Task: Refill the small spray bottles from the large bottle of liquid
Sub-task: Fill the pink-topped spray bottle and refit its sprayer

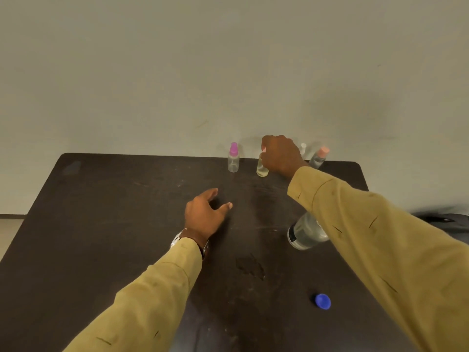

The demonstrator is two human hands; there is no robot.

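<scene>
My right hand (280, 154) has its fingers curled round the yellowish spray bottle (262, 170) at the surface's (114, 224) far edge; my left hand (203, 214) is open. My sleeve (355, 224) overhangs the large bottle (304, 233), whose blue cap (322, 301) lies apart: one nudge could spill it.

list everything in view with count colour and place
purple-capped spray bottle: one, clear, table's far edge
yellowish spray bottle: one, pale yellow, in right hand
white-capped bottle: one, clear, behind right hand
peach-capped bottle: one, clear, far edge, rightmost
large bottle: one, clear, right side, partly under right sleeve
blue cap: one, blue, near right
table: one, dark brown, against wall
wristwatch: one, silver, left wrist
left hand: one, empty, over table centre
right hand: one, grips yellowish spray bottle
</scene>
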